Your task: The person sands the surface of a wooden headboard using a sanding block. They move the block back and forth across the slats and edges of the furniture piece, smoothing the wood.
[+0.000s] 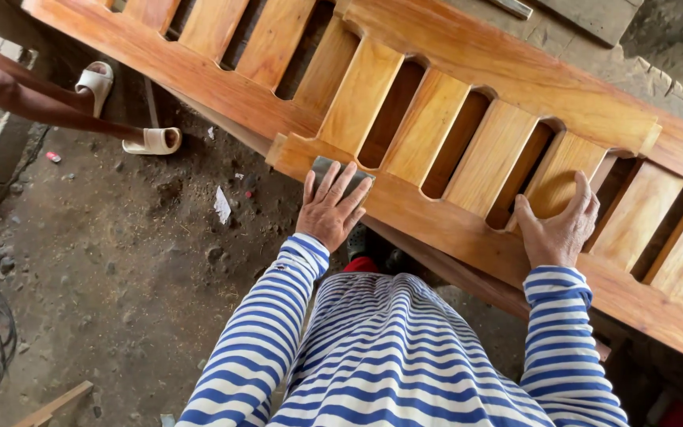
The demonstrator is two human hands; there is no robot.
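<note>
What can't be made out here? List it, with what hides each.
- Gray sanding pad, head view: mostly covered by the left hand; its full shape is hidden.
- Wooden slatted panel: both ends cut off by the frame edges.
- Right hand: palm lies flat on the panel, so anything under it is hidden.
- Other person's legs: body cut off at the left edge.

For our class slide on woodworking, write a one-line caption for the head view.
Left hand presses a grey sanding pad on a slatted wooden frame; right hand rests on its rail.
</note>
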